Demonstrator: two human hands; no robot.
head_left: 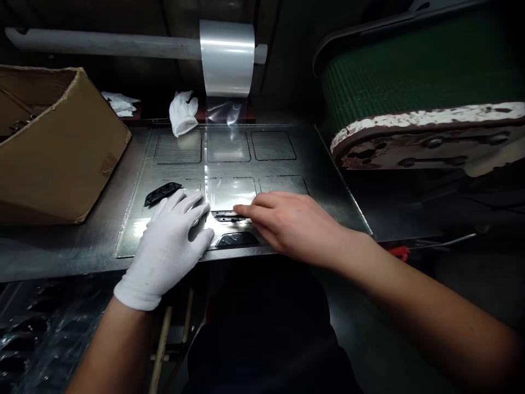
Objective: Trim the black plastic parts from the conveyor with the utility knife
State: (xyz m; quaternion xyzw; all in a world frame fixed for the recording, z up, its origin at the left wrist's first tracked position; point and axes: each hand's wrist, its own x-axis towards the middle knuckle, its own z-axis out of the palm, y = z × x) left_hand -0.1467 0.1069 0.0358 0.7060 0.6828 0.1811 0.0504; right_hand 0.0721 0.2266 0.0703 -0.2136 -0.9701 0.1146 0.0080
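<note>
black part [228, 216] flat under clear film [230, 191], near front edge of metal plate [328, 186] | right hand [293, 221] bare, fingers flat, pressing film, gripping nothing | left hand [172, 243] gloved, spread flat beside, holding nothing | best: smooth outward, steady pressure, no wrinkles | second part [238, 239] just below.

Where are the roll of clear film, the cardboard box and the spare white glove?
roll of clear film [227, 57], head view, middle of the roll.
cardboard box [77, 148], head view, its side wall.
spare white glove [182, 113], head view, its palm.
</note>
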